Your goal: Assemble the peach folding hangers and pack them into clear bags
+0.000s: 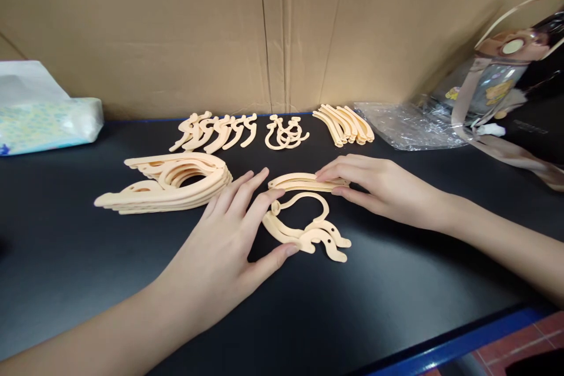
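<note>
Your left hand point(229, 235) lies low on the black bench point(88, 270), fingers spread and its grip apart: the thumb tip touches the cream plastic hook-and-arm piece point(308, 229) at its lower left, and the forefinger rests at the top of the same piece. That piece lies flat near the middle of the bench, between your two hands.

Your right hand point(379, 188) comes in from the right with its fingers laid on a pair of curved cream plastic bars point(295, 182), which sit just behind the hook piece. The fingertips press the bars' right end from above and the thumb lies along the near side, so the grip is closed lightly on them.

To the left, touching your left fingers, is a stack of large cream hanger bodies point(167, 185). Further back lie a row of small cream hooked arms point(215, 131), a cluster of cream hook loops point(286, 132) and a bundle of curved cream strips point(343, 124). A clear plastic bag point(405, 126) lies at the right, a tissue pack point(44, 120) at the far left, and a cardboard wall point(176, 23) stands behind.
</note>
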### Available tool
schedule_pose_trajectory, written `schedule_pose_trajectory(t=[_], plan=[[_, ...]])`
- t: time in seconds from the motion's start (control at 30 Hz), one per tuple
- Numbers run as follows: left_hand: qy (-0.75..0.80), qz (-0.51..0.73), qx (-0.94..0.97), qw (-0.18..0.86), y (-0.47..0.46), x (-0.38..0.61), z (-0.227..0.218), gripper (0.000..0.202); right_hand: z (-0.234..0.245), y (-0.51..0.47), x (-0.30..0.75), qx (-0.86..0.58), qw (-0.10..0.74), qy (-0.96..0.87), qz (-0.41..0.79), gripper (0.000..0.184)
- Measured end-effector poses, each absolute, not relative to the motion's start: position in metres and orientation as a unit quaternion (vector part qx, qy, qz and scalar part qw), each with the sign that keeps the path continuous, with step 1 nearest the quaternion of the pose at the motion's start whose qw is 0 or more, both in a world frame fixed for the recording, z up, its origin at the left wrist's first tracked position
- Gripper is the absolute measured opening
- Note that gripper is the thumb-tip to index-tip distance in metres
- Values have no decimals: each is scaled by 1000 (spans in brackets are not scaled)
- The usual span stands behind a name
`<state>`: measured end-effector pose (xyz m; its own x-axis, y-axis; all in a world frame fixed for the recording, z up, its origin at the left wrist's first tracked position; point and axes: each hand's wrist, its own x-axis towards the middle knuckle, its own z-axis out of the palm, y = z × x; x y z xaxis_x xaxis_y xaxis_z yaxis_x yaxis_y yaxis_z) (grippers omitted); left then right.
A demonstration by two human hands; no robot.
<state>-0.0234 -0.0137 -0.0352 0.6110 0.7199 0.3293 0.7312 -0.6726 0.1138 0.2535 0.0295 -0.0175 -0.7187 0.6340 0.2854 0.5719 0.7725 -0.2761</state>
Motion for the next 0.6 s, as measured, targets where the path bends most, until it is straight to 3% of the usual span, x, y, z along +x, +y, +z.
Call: schedule_pose_trajectory(t=[0.33,0.6], plan=[[-399,-169,-901,21,-12,-23,-34,55,-18,29,252,-330,191,-915,133,25],[-339,-189,-918,87,-17,-21,-30,41,-18,31,254,-386,201,-895,99,26]])
